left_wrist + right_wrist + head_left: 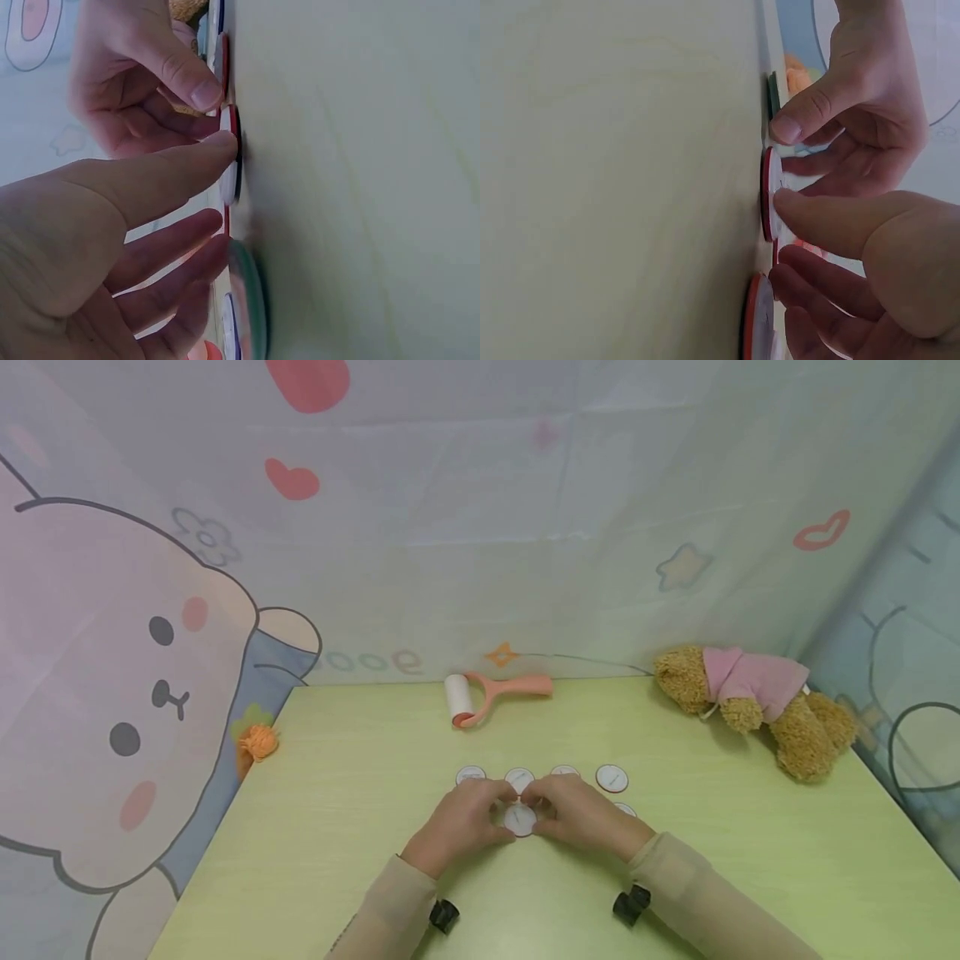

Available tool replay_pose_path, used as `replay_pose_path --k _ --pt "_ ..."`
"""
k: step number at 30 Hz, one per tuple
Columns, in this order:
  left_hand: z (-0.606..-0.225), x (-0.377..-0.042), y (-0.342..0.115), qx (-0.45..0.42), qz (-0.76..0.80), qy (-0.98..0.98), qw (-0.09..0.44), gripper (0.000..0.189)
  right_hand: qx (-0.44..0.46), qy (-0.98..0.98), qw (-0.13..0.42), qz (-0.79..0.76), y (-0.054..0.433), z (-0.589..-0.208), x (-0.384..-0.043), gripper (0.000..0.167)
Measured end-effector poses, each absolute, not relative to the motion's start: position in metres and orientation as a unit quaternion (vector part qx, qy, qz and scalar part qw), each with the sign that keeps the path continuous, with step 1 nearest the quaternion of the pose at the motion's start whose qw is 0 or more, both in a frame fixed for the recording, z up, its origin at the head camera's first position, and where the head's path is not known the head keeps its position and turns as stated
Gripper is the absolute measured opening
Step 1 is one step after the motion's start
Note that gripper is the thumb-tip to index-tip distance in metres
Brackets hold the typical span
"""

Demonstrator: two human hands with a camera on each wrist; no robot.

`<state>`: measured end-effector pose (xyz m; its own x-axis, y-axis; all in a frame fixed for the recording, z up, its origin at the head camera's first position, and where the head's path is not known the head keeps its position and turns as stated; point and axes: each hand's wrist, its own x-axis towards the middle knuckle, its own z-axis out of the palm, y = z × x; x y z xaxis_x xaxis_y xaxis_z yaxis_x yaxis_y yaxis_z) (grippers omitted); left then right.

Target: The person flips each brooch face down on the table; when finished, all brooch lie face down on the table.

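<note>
A small round disc (520,820) with a white face and red rim lies on the table between both hands. My left hand (468,821) holds its left side, the thumb at the near edge and a finger toward the far edge. From the other side, my right hand (583,814) holds it in the same way. The left wrist view shows the disc (228,176) low at the tabletop, with a green-rimmed disc (256,300) beside the left fingers. An orange-red-rimmed disc (757,322) lies by the right fingers in the right wrist view.
Similar discs form a row beyond the hands, including one at its right end (612,778); the hands partly cover others. Farther back lies a lint roller (498,695) with an orange handle. A teddy bear (757,697) in pink lies back right, an orange yarn-like ball (259,742) at the left edge.
</note>
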<state>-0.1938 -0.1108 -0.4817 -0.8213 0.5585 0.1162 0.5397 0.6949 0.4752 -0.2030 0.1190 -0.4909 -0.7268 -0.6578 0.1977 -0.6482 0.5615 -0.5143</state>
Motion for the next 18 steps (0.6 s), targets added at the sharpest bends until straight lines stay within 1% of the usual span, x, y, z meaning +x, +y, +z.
replay_pose_path --k 5,7,10,14,18 --pt "-0.475 -0.196 -0.12 0.275 0.283 0.918 0.029 0.04 -0.355 0.883 0.008 -0.307 0.125 -0.484 -0.205 0.027" --pt "-0.472 -0.196 -0.124 0.265 0.3 0.916 0.034 0.037 -0.345 0.883 0.015 -0.317 0.128 -0.481 -0.206 0.026" --pt "-0.468 -0.196 -0.132 0.272 0.316 0.909 0.029 0.031 -0.338 0.882 0.02 -0.329 0.131 -0.477 -0.209 0.024" --pt "-0.467 -0.196 -0.144 0.292 0.322 0.9 0.018 0.025 -0.356 0.873 0.007 -0.333 0.129 -0.474 -0.213 0.024" --pt "-0.468 -0.196 -0.155 0.295 0.333 0.896 0.024 0.026 -0.374 0.866 0.001 -0.331 0.121 -0.474 -0.215 0.025"
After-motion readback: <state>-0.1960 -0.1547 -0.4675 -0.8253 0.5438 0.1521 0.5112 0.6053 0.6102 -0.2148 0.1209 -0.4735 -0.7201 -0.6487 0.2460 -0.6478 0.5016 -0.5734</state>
